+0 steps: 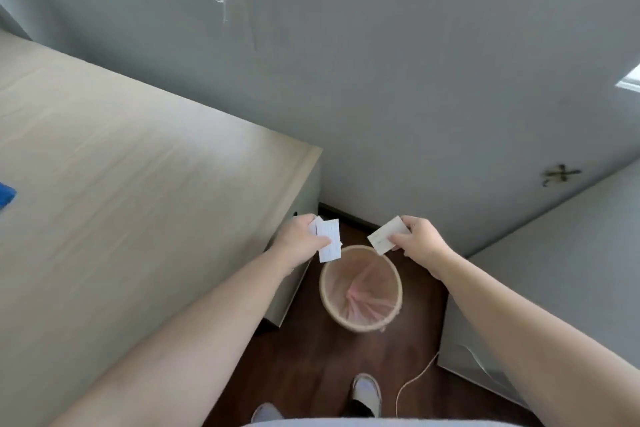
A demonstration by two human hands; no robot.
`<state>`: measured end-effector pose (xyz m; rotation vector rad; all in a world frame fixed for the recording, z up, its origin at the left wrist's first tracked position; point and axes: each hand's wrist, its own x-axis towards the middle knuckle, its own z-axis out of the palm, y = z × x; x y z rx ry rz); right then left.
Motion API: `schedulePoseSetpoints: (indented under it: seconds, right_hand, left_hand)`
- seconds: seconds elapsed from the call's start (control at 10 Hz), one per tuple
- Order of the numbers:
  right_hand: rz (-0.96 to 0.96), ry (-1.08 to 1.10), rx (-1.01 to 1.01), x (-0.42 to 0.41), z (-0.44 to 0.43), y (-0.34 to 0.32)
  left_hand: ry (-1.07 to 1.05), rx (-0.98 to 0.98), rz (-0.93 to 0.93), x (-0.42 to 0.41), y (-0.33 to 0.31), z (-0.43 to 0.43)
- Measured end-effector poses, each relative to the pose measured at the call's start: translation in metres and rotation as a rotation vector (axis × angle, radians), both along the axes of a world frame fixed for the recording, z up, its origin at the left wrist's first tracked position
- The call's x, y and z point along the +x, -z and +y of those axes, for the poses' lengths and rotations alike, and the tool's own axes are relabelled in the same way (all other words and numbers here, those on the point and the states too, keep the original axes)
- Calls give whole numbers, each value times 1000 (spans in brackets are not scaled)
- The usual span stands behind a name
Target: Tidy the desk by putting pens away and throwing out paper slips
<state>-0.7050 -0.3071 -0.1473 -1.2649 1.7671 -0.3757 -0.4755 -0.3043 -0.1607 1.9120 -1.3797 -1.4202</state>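
Note:
My left hand [300, 239] pinches white paper slips [329, 242] just past the desk's right corner, above the near-left rim of the bin. My right hand [419, 242] grips another white paper slip [386, 234], tilted, above the bin's far-right rim. Below both hands stands a round beige waste bin [323, 291] lined with a pink bag, on the dark wooden floor. No pens are in view.
The light wooden desk [121, 184] fills the left side, with a blue object [6, 197] at its left edge. A grey cabinet [554, 288] stands on the right. A thin cord [415, 380] lies on the floor by my shoes [366, 392]. A grey wall is behind.

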Motion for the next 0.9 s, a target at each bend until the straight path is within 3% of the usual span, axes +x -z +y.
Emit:
schedulePoseSetpoints:
  seconds: [0.3, 0.6, 0.7, 0.9]
  right_hand:
    - [81, 114, 278, -103, 69, 127]
    - [50, 84, 382, -87, 51, 282]
    - [-14, 161, 364, -83, 23, 322]
    - [-13, 242, 417, -81, 12, 335]
  left_hand:
    - [44, 308, -78, -80, 142, 31]
    - [8, 462, -127, -91, 294, 25]
    - [-4, 444, -120, -103, 325, 2]
    - [154, 422, -409, -99, 323, -15]
